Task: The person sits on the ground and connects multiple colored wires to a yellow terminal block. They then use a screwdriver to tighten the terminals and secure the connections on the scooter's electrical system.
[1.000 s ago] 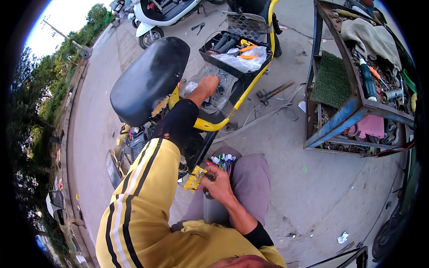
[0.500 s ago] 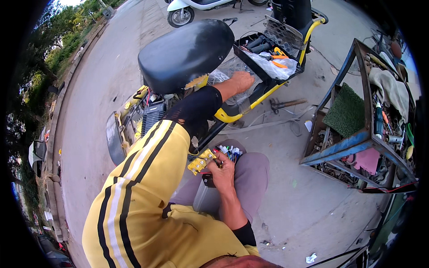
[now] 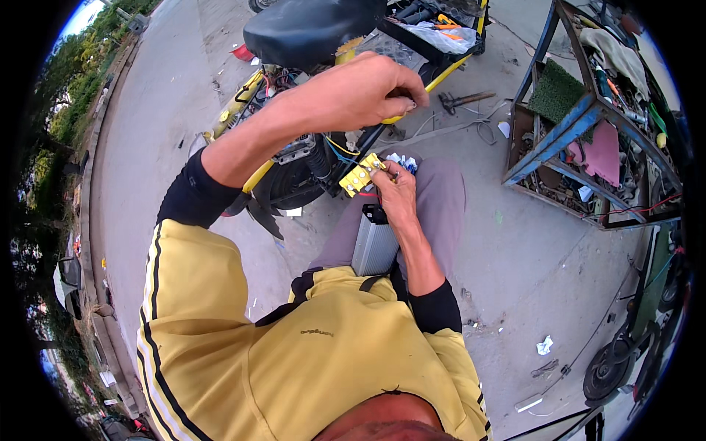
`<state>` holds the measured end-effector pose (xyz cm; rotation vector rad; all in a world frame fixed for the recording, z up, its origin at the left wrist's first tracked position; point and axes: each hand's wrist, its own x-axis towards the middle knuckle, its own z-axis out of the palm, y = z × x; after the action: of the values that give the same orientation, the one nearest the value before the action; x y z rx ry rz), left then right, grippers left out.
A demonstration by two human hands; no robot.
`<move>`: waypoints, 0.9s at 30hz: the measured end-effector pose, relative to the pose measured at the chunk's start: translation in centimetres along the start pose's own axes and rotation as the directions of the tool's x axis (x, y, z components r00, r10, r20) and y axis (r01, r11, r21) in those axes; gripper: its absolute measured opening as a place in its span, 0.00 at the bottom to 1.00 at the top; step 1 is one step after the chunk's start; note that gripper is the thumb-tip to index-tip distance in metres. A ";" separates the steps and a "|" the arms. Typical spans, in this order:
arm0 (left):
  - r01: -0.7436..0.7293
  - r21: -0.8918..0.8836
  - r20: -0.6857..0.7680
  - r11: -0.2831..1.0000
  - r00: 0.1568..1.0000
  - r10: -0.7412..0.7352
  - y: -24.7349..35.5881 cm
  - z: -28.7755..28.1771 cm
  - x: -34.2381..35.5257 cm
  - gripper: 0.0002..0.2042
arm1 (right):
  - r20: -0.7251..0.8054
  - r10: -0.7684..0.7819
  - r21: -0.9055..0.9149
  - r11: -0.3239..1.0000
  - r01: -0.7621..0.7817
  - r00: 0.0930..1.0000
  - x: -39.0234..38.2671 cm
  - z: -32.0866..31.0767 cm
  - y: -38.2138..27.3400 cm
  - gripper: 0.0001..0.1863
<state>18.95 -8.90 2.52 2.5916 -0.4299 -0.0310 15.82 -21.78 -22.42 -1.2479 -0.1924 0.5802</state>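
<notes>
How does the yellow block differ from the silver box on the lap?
Look: the yellow block has round spots; the silver box has a black end.
Size: the yellow block looks smaller than the silver box.
Support: the right hand holds the yellow block; the silver box rests on the lap.
Both look oblong.

A yellow block [image 3: 359, 177] studded with metal terminals slants across my remote view, its far right end pinched in the right hand [image 3: 398, 192]. Just nearer, I see a ribbed silver box [image 3: 373, 248] with a black far end between the thighs [image 3: 443, 209]; white and blue connectors [image 3: 404, 161] cluster just beyond the hand.
</notes>
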 end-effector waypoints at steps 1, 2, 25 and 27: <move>0.053 -0.124 -0.012 0.991 0.998 -0.055 1.2 0.0 -2.9 0.10 | 0.006 -0.015 0.008 1.000 0.015 1.000 -0.6 0.3 -0.4 0.09; 0.054 -0.249 -0.032 0.967 0.997 -0.064 1.2 1.0 -5.2 0.09 | 0.007 -0.033 0.015 0.999 0.033 0.999 -0.9 0.4 -0.5 0.09; 0.102 -0.046 -0.559 0.994 0.822 -0.110 -2.9 13.0 -13.3 0.09 | 0.027 -0.095 -0.122 0.988 0.098 0.995 -3.0 1.4 -2.5 0.06; 0.114 -0.060 -0.574 0.992 0.809 -0.127 -2.7 13.0 -13.1 0.08 | 0.053 -0.079 -0.124 0.989 0.085 0.995 -3.2 1.3 -3.2 0.06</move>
<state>5.98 -8.89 -10.88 2.4369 -0.0342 0.6899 13.53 -22.96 -18.48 -1.3421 -0.3236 0.5335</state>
